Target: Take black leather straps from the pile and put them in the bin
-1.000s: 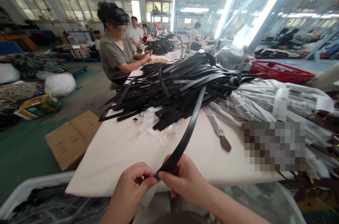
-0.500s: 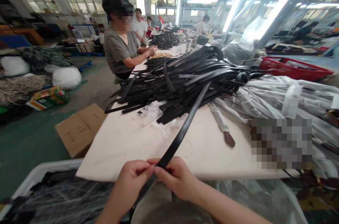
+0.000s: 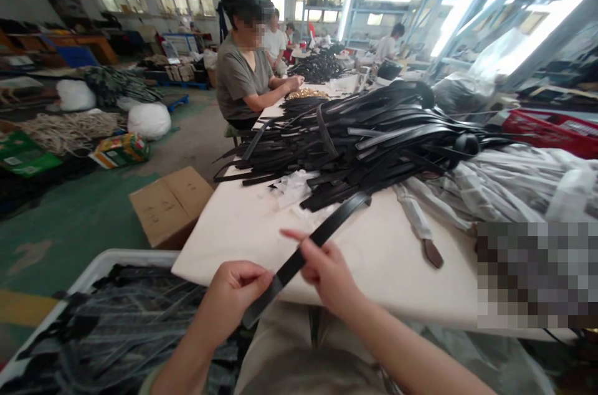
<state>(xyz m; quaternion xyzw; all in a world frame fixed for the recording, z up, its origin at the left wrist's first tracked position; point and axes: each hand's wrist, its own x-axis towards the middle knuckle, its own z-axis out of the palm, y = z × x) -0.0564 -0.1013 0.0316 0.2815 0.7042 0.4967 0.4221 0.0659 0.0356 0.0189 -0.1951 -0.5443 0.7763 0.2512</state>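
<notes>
Black strap (image 3: 289,265) runs diagonally between both hands, above the near edge of the white table (image 3: 224,239), its far end near the loose pile of straps (image 3: 355,146). Left hand (image 3: 233,295) is closed in a pinch, thumb against forefinger, gripping the strap near its lower end. Right hand (image 3: 334,276) is partly closed around the strap farther up, with one finger extended past its edge. White-wrapped straps (image 3: 518,186) lie to the right; a plastic bin (image 3: 128,256) stands at lower left.
</notes>
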